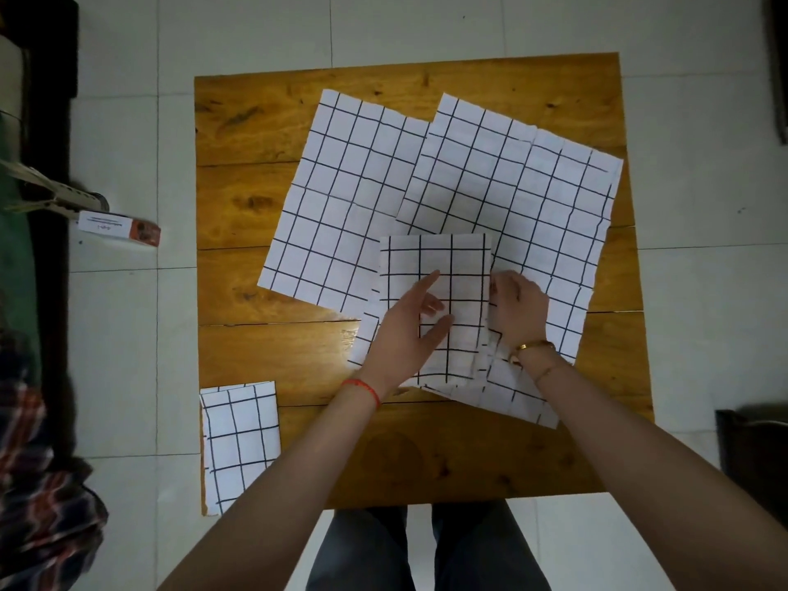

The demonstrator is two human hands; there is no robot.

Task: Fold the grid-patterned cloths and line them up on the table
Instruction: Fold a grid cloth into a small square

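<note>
Fingers [430,283] of the left hand [405,330] lie straight and spread, pressing flat on the half-folded cloth [435,266] near the middle of the wooden table [256,198]; the right hand [518,309] has its fingers curled in at that cloth's right edge, pinching the layers there, though the tips themselves are tucked out of sight.

Sweeping from the left: a plaid garment [38,484] bunches at the 8 o'clock edge of the view, and above it, at 9 o'clock on the tiled floor [703,292], lies a small cardboard box [119,228] just beside a pale metal leg or stand [55,194]. No containers on the table, only cloth.

At the table's 7 o'clock corner sits a folded cloth [239,437], squared up against the left edge and partly hidden by the left forearm. A red thread bracelet [362,388] circles the left wrist. At 11 o'clock an open cloth [341,198] lies flat and tilted. The half-folded cloth is a narrow upright rectangle, white with black grid lines, its lower end fanned into loose uneven layers. A gold bangle [533,347] rides the right wrist. At 1 o'clock a second open cloth [520,194] overlaps the first one's right edge, creased and running under the right hand, its lower right part near the table's right edge. At 4 o'clock, off the table, a dark piece of furniture [754,450] shows.
</note>
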